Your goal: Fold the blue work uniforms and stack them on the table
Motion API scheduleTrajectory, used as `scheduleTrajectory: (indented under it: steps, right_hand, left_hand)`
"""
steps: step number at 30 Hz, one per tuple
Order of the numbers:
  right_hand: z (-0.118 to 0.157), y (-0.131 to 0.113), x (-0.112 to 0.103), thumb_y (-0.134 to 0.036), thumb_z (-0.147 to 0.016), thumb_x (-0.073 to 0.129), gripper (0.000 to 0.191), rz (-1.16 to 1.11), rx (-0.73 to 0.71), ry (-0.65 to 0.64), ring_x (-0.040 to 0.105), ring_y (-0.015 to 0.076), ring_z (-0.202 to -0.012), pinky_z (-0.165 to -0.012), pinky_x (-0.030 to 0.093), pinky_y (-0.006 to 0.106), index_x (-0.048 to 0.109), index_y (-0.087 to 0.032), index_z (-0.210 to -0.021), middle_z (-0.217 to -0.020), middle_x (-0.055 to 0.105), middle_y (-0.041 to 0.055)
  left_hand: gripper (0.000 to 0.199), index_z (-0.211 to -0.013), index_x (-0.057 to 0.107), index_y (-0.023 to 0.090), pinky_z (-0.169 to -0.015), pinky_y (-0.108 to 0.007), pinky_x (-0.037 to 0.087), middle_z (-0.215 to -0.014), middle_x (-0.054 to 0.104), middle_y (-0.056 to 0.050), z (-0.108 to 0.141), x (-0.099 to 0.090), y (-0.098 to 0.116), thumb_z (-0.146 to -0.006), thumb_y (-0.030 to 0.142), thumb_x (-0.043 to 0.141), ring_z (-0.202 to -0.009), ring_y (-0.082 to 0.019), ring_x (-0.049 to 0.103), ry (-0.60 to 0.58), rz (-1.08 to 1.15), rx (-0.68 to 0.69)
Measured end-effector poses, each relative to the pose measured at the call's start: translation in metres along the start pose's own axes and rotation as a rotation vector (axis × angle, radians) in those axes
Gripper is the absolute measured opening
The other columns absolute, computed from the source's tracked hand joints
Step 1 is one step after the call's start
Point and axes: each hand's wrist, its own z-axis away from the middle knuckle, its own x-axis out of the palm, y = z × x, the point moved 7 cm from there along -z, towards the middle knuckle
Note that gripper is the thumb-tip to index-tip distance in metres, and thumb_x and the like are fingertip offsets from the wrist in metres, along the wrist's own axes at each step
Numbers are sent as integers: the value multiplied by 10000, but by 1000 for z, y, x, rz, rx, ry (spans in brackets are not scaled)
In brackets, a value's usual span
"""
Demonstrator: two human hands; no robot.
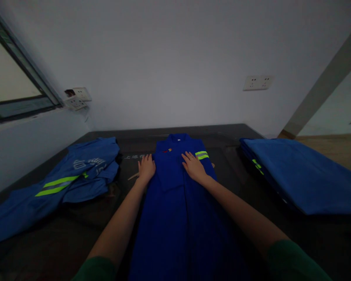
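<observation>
A dark blue collared garment [169,210] lies lengthwise on the dark table [222,136], its collar toward the wall. Small red and yellow marks show on its chest, and a yellow-green striped band crosses the part at its right edge. My left hand [146,167] rests at the garment's left edge, fingers lying flat and pointing away. On the right part of the chest, just left of the striped band, lies my right hand [193,166] with its fingers spread. Neither hand holds anything.
At the left lies a crumpled lighter blue garment [90,168] with striped bands and white lettering. Folded blue garments [304,171] are stacked at the right. Behind the table stands a wall with sockets [257,82]; a window [14,74] is at the upper left.
</observation>
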Motion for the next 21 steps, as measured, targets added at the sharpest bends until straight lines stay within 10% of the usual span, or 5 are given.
scheduleTrajectory:
  steps: [11,16,21]
  right_hand:
    - [-2,-1,20,-428,-1001,256,506,61,4,-125,214,264,-1429,-1139,165,517,370,-241,-1457,-1533,306,70]
    - [-1,-2,18,-428,-1001,254,507,64,17,-135,210,263,-1431,-1143,154,510,368,-244,-1459,-1535,300,64]
    - [0,-2,15,-425,-999,272,499,54,21,-127,225,264,-1426,-1141,156,509,383,-244,-1451,-1530,310,69]
  left_hand:
    - [454,-1275,561,166,-986,-510,400,-1297,548,-172,-10,-3,-21,-910,413,452,-1220,-343,476,78,61,-175]
    - [429,-1323,516,243,-959,-339,449,-1290,583,-72,-33,2,-7,-901,221,439,-1151,-204,553,52,328,27]
    - [348,-1207,597,223,-838,-269,484,-1184,661,-89,-54,9,0,-938,264,380,-1058,-204,632,-142,102,-43]
